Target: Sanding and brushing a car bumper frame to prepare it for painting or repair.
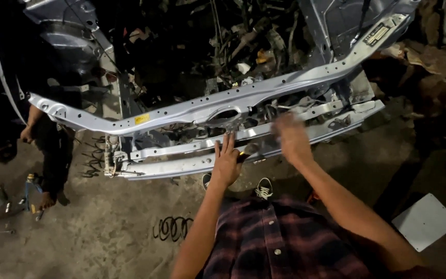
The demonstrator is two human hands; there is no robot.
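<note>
Both hands are reaching forward to the silver car front frame (218, 106), whose long axis is running from lower left to upper right across the view, directly ahead of the person. On its lower crossbar (192, 164), the left hand (226, 163) is lying flat with fingers spread, touching the bar beside a small dark, yellow-tipped object, while the right hand (291, 137) is hovering just above the bar further right; motion blur is hiding its grip, so its state cannot be told. A coil spring (172, 228) is lying on the concrete floor (104, 232) nearby.
</note>
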